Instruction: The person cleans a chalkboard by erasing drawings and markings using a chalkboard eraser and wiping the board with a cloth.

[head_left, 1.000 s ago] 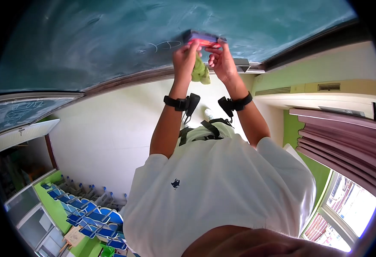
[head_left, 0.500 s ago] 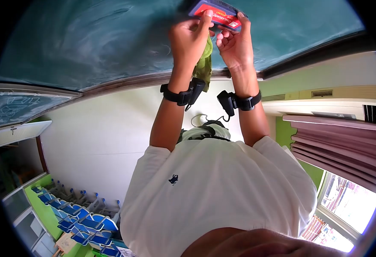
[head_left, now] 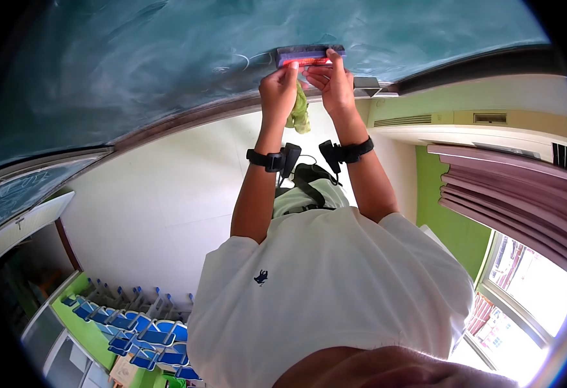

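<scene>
A chalkboard eraser [head_left: 310, 55] with a dark pad, purple body and red label is held at the green chalkboard [head_left: 167, 71], just above its lower frame. Its pad side faces the board; I cannot tell whether it touches. My left hand [head_left: 279, 90] grips the left end, thumb on the label. At the other end, my right hand [head_left: 336, 87] has its thumb on the eraser, its palm towards me and fingers curled. A crumpled green cloth [head_left: 299, 115] hangs between my hands, seemingly from the left fingers. Black bands circle both wrists.
The board's wooden frame [head_left: 186, 119] runs below the hands, with a small grey tray-like piece [head_left: 367, 85] to the right. Stacked blue chairs [head_left: 138, 326] stand lower left. Mauve curtains [head_left: 503, 200] hang by a window [head_left: 523, 284] at right.
Both hands have come lower in view with the eraser. Its red label, broadly facing me before, now shows nearly edge-on. The cloth moved along, and the camera view shifted slightly.
</scene>
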### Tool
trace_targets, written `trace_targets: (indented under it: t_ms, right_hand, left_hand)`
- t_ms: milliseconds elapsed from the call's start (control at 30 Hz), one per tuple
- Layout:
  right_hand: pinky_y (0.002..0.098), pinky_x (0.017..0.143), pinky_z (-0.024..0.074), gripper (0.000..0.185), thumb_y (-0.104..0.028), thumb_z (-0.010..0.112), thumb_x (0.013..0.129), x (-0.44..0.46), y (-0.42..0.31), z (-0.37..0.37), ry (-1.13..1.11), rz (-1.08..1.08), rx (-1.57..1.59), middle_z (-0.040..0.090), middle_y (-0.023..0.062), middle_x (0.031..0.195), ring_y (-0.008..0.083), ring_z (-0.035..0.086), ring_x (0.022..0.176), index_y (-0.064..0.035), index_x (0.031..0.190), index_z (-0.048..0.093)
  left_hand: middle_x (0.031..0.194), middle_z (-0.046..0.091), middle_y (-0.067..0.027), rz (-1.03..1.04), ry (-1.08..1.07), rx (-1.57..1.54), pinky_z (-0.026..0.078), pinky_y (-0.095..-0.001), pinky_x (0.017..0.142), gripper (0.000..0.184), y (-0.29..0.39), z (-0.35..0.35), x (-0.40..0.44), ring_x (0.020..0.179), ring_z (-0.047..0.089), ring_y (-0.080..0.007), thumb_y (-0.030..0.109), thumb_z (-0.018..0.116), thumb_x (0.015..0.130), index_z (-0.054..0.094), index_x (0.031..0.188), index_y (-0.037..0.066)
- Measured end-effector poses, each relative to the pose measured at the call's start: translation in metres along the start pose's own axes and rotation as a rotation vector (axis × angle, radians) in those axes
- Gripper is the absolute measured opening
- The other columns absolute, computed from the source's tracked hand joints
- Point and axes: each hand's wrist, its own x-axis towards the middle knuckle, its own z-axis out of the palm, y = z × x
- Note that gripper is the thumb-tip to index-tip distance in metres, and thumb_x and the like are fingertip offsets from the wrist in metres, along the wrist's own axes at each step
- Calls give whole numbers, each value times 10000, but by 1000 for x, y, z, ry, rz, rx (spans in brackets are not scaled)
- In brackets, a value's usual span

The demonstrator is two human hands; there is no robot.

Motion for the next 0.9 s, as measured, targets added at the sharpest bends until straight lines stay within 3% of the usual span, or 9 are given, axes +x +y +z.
trace_targets:
  t_ms: [167,267,400,533,667,733,800,833,900]
  right_hand:
    - [266,534,480,448,-402,734,845,25,47,-36,0,68,-63,684,130,757,203,680,640,26,937,640]
    - [271,538,487,430,-392,749,838,37,74,-54,15,93,-133,684,125,742,195,675,633,18,921,650]
    - [271,565,508,448,-392,766,826,39,75,-61,-36,34,-186,694,134,760,187,678,644,37,922,677]
    - [267,540,515,455,-384,770,826,18,7,-39,-101,-85,-218,683,139,715,190,667,581,54,913,681]
    - [269,553,553,539,-441,755,839,-5,-69,-16,-178,-210,-121,674,161,702,196,664,561,82,914,648]
    - [227,493,498,452,-429,670,927,-19,-111,5,-125,-264,-145,669,77,652,157,613,498,18,864,693]
    - [245,521,512,436,-411,680,921,-29,-125,9,-134,-329,-122,676,93,686,150,635,545,22,872,690]
    - [246,523,514,438,-417,682,919,-27,-126,7,-152,-250,-121,680,96,699,153,639,549,19,874,690]
    - [251,529,522,446,-433,689,909,-24,-117,0,-178,-133,-85,689,98,730,153,645,562,13,893,687]
  left_hand:
    - [745,689,-49,-204,-53,-42,440,-225,555,398,-56,-8,5,633,598,-73,388,611,982,703,1053,7]
    - [761,697,-52,-306,-80,-130,473,-225,571,392,-91,-15,8,666,656,-98,368,615,980,699,1079,-2]
    - [776,708,-65,-386,-176,15,478,-235,567,480,-91,-23,15,642,626,-90,472,588,972,705,1095,23]
    - [692,688,-92,-291,-92,2,473,-228,559,603,-24,-1,13,587,617,-104,530,590,948,713,993,-59]
    - [676,688,-135,103,-127,61,496,-237,556,624,64,26,4,596,649,-134,524,588,952,718,927,-85]
    - [648,693,-131,191,-124,28,466,-211,554,587,110,41,0,570,623,-94,480,585,966,730,916,-86]
    - [779,723,-92,35,-137,90,497,-266,530,374,122,42,8,572,638,-145,318,633,967,725,854,-27]
    - [594,642,-57,79,-11,90,429,-245,499,630,132,56,-2,519,555,-91,485,469,1024,731,862,-64]
    - [650,671,-100,121,-48,81,460,-235,543,588,122,54,-1,565,600,-108,472,537,994,725,910,-79]
